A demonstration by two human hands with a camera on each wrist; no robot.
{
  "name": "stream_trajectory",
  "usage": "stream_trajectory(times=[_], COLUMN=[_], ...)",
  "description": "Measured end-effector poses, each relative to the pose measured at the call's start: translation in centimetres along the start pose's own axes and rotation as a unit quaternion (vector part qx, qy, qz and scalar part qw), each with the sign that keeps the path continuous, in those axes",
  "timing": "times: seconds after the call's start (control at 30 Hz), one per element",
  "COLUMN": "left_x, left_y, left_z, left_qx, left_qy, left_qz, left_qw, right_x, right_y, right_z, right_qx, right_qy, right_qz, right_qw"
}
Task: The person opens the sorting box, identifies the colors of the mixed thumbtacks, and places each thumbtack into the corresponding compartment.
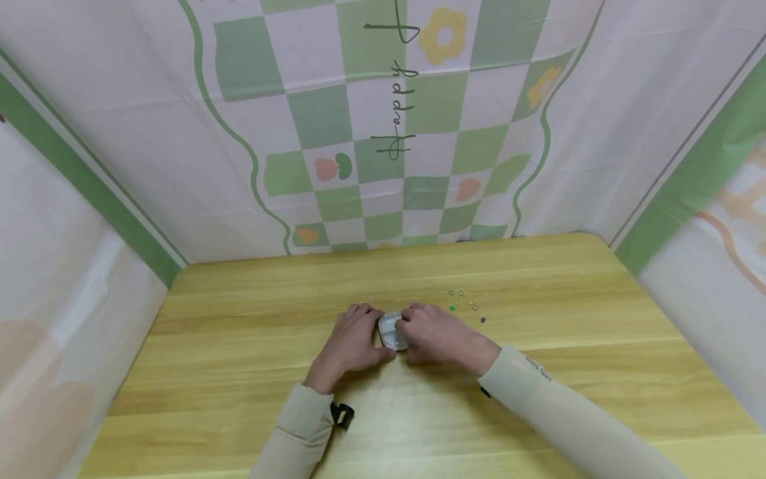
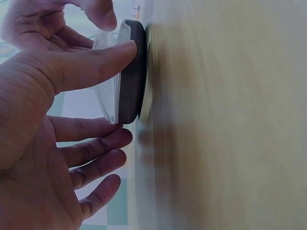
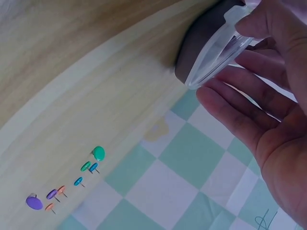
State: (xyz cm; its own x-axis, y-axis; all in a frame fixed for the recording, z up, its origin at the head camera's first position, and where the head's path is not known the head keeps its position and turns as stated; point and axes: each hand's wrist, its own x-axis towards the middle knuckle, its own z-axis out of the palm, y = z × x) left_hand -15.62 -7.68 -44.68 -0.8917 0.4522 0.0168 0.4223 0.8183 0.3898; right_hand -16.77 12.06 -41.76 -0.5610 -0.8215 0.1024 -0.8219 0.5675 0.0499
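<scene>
Between the two hands, a small box with a dark base (image 2: 133, 81) and a clear plastic lid (image 3: 218, 56) lies on the wooden table. My left hand (image 1: 354, 340) holds the box from its left side, thumb on the near edge and a fingertip at the far edge; its other fingers are spread. My right hand (image 1: 439, 336) is at the box's right side. In the right wrist view its thumb and fingers pinch the clear lid near a protruding tab. Whether the lid is lifted off the base I cannot tell.
Several thumbtacks lie loose on the table (image 1: 239, 346) right of the box, among them a large green tack (image 3: 99, 153) and a large purple tack (image 3: 34, 202). A checkered cloth (image 1: 383, 133) hangs behind the table's far edge, with cloth on both sides.
</scene>
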Motion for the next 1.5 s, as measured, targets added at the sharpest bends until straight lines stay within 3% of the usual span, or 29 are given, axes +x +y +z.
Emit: stream_trajectory(times=[0.77,1.1,1.5], left_x=[-0.1,-0.1,-0.3], left_y=[-0.2,-0.3,-0.2], left_z=[-0.3,-0.2,-0.3], left_qx=[-0.039,-0.042,-0.051], left_qy=[0.016,0.014,0.016], left_qz=[-0.017,-0.017,-0.017], left_qw=[0.999,0.9989,0.9984], right_x=[-0.3,-0.1,-0.3], right_y=[1.0,1.3,1.3], right_z=[-0.6,-0.7,-0.8], right_qx=[0.07,0.142,0.177], right_qy=[0.04,0.024,0.021], right_qz=[-0.01,0.016,0.028], right_qw=[0.997,0.989,0.984])
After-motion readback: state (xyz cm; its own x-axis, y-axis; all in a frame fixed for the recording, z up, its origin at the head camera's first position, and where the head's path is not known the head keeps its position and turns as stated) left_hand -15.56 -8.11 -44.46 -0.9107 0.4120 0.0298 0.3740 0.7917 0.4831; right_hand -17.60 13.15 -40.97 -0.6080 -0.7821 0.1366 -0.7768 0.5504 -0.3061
